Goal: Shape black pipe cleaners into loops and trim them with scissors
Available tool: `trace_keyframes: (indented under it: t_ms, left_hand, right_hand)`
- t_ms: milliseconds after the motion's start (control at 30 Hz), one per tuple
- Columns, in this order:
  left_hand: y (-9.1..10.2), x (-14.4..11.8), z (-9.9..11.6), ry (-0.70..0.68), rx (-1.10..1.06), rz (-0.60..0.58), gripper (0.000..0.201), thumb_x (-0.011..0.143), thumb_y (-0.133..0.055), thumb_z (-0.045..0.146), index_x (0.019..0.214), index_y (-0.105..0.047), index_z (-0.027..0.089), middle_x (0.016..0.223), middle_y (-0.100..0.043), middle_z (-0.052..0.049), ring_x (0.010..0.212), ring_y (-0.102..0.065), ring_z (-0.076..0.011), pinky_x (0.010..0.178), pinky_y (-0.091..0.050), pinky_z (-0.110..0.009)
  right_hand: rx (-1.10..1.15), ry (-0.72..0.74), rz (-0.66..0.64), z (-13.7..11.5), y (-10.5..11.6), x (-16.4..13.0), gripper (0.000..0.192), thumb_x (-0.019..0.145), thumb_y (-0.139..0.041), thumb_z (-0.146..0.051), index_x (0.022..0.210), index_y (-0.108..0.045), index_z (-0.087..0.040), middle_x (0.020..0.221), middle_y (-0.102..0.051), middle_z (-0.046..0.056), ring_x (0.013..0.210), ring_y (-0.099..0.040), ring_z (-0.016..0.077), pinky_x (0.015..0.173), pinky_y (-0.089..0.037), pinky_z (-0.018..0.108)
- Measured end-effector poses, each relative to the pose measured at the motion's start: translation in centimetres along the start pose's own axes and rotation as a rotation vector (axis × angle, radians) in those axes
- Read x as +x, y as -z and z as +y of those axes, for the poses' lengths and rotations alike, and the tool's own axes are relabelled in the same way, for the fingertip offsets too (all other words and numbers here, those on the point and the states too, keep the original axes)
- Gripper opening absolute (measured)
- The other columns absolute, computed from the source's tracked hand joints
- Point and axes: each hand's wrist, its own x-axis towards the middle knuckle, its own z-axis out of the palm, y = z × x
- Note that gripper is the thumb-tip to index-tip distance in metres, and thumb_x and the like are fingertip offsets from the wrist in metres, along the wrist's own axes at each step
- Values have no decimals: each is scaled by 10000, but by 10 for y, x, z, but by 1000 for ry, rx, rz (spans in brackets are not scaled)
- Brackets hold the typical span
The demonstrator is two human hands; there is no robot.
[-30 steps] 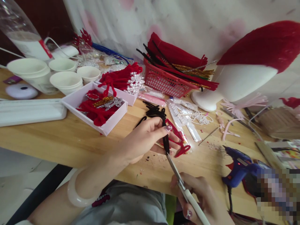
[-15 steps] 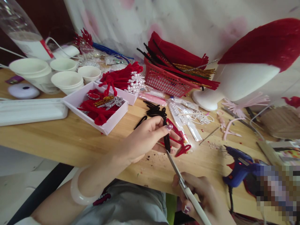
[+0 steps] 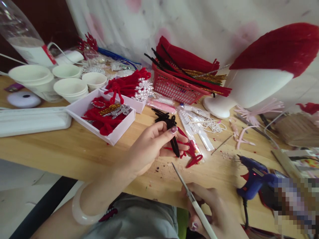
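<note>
My left hand [image 3: 156,142] pinches a black fuzzy pipe-cleaner piece [image 3: 174,145] between thumb and fingers, its lower end pointing down across the fingers. Behind that hand, more black looped pipe cleaners [image 3: 161,116] lie on the table. Red pipe-cleaner loops [image 3: 194,159] rest just past my fingertips. At the lower right, my right hand [image 3: 209,207] is wrapped round white-handled scissors [image 3: 190,195]. Their blades look closed and point up and left, a little short of the black piece and not touching it.
Left of my hand stands a white box [image 3: 113,136] of red, gold and silver pieces. Paper cups [image 3: 71,88] and a red basket [image 3: 179,88] of pipe cleaners stand behind. At right are a blue glue gun [image 3: 256,177] and a white mannequin head [image 3: 256,88] in red.
The scissors have drawn back down and left, so their tip has parted from the black piece. The black piece's lower end has shifted slightly up in my left hand.
</note>
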Motion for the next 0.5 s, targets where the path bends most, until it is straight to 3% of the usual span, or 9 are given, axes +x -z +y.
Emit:
trace_keyframes:
  t_ms: [133,333,500]
  left_hand:
    - [0,-4,-1,-22,-88,1,109,978,-543,185,873,-529,160,799,-785,-65,698,-753,-141,639,-583,-220]
    - [-5,-11,-4,-37,-162,10,112,982,-532,172,871,-530,167,793,-793,-69,744,-764,-153,647,-581,-213]
    - [-9,-12,-11,-55,-175,42,125,969,-562,193,849,-530,175,828,-797,-60,759,-766,-155,662,-586,-220]
  right_hand:
    - [142,36,28,-5,-3,1,699,796,-440,-866,819,-610,-188,566,-500,-22,507,-441,135,482,-326,253]
    - [190,1,129,-1,-13,-4,707,821,-502,-808,1105,-654,-178,591,-528,-14,496,-458,144,466,-390,245]
    - [192,25,148,3,-16,-4,706,825,-496,-809,1106,-664,-183,589,-537,-7,494,-464,146,459,-404,243]
